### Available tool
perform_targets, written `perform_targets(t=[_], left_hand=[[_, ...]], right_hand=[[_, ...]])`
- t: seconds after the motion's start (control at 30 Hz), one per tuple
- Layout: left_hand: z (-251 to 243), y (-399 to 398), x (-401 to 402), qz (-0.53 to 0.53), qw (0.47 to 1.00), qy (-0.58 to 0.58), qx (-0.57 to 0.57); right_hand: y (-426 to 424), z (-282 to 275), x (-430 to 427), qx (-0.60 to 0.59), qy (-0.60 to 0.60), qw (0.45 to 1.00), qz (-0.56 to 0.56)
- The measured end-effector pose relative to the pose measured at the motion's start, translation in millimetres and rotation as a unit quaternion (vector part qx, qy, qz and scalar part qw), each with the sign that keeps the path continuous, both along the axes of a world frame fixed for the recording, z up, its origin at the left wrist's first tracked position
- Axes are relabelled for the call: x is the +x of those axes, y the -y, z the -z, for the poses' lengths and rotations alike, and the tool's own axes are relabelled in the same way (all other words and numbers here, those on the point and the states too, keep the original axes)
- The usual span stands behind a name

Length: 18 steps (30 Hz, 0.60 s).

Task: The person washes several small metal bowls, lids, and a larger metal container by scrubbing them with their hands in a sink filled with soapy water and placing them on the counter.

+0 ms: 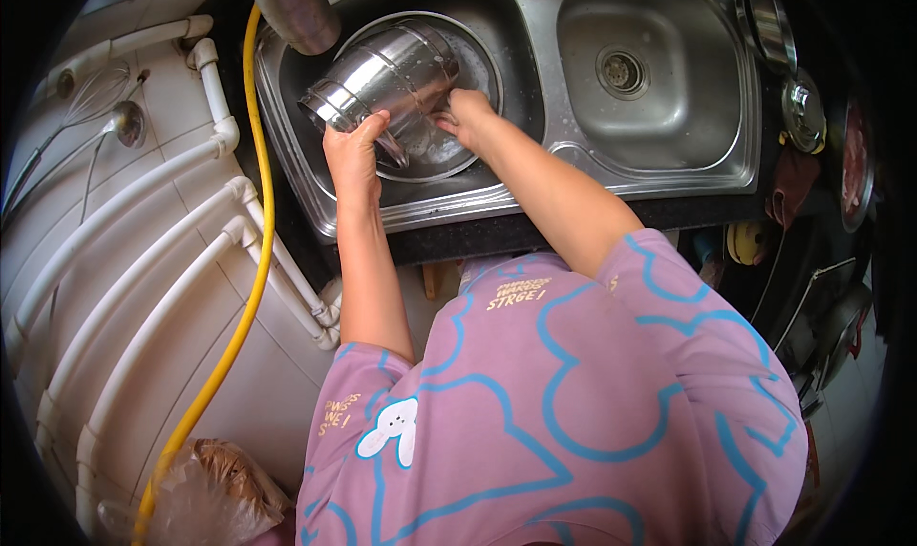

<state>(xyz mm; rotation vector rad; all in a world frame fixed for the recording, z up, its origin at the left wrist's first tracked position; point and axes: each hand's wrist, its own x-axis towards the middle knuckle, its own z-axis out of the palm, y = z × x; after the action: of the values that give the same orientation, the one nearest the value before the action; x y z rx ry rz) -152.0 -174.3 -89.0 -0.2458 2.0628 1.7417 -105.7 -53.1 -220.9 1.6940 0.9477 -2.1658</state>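
Observation:
A shiny stainless-steel jug with raised bands lies tilted on its side over a round metal basin in the left sink bowl. Its mouth faces left, and its handle hangs toward me. My left hand grips the jug near its rim and handle, thumb on top. Close against the jug's base end, my right hand has its fingers curled low over the basin. Whether those fingers hold anything is hidden. Sudsy water shows in the basin below.
A second sink bowl with a drain lies to the right. A thick grey pipe overhangs the left bowl. Along the left run a yellow hose and white pipes. Metal pots and a lidded container stand at right.

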Motion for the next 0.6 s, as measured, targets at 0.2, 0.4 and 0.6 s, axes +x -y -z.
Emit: perform_targets(t=[0.2, 0.4, 0.6], left_hand=[[8, 6, 0, 0.007, 1.0, 0.019, 0.017], [0, -8, 17, 0.126, 0.99, 0.024, -0.059], [9, 16, 16, 0.237, 0.938, -0.083, -0.239]], right_hand=[[22, -93, 32, 0.53, -0.383, 0.746, -0.129], [-5, -75, -28, 0.698, -0.316, 0.567, -0.303], [-3, -70, 13, 0.525, -0.398, 0.728, -0.189]])
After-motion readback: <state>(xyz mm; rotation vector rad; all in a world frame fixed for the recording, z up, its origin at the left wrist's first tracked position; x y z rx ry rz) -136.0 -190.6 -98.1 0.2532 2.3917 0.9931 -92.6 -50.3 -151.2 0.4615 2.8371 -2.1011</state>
